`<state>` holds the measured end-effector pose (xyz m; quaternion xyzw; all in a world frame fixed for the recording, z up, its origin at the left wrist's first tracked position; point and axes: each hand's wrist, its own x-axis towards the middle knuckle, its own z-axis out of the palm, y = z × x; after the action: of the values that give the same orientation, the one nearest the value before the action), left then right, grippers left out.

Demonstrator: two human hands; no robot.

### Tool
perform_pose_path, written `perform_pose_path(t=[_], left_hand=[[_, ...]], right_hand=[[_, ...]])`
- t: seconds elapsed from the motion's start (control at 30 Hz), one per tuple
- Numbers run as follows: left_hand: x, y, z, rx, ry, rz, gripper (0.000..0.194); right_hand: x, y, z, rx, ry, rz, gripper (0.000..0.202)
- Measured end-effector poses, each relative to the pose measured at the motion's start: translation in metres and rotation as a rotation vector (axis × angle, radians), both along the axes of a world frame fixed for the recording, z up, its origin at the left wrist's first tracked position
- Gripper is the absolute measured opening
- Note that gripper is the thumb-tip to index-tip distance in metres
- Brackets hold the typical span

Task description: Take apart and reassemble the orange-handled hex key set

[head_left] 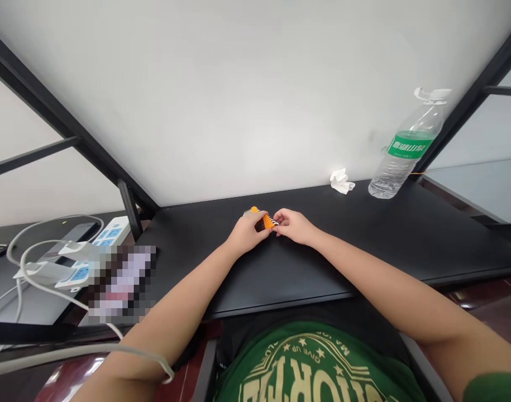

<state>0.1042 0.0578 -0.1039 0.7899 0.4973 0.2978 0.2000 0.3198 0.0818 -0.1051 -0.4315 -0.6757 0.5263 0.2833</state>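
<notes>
On the black tabletop (pixel 280 273), close to the middle, is a small orange object (pixel 268 221) with black-and-white striped edges. My left hand (pixel 247 231) is closed on it from the left, thumb and fingers on either side. My right hand (pixel 295 226) pinches at its right end, fingertips pressed together around the striped edge. The object's far left part shows above my left fingers, and the rest is hidden by the hands.
A large clear bottle (pixel 406 151) with a green label and a crumpled white tissue (pixel 341 181) stand by the wall. At left are a power strip (pixel 113 231), white cables (pixel 49 287) and a blurred-out item (pixel 123 282). Black frame bars flank the table.
</notes>
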Motion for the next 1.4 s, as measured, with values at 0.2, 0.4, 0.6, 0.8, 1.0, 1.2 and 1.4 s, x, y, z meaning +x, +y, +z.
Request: perform_pose_path(t=[0.2, 0.4, 0.6, 0.8, 1.0, 1.2, 1.4], left_hand=[[-0.003, 0.001, -0.001, 0.012, -0.011, -0.041, 0.027], [-0.007, 0.004, -0.006, 0.087, 0.016, -0.035, 0.040], [-0.009, 0.005, -0.004, 0.071, 0.025, -0.013, 0.037], [-0.011, 0.006, -0.001, 0.062, 0.071, 0.014, 0.028], [-0.021, 0.009, -0.001, 0.009, 0.190, 0.115, 0.019], [-0.024, 0.010, -0.002, -0.021, 0.181, 0.100, 0.015], [-0.023, 0.010, -0.003, -0.022, 0.181, 0.081, 0.014]], right_hand=[[0.001, 0.002, 0.002, -0.177, 0.325, 0.054, 0.040], [0.006, 0.004, 0.007, -0.395, 0.434, 0.040, 0.044], [0.010, 0.006, 0.008, -0.365, 0.515, -0.034, 0.044], [0.013, 0.012, 0.006, -0.277, 0.565, -0.112, 0.046], [0.026, 0.027, -0.004, -0.238, 0.455, -0.297, 0.044], [0.039, 0.040, -0.004, 0.077, -0.170, -0.351, 0.022], [0.047, 0.047, -0.002, 0.258, -0.511, -0.340, 0.016]])
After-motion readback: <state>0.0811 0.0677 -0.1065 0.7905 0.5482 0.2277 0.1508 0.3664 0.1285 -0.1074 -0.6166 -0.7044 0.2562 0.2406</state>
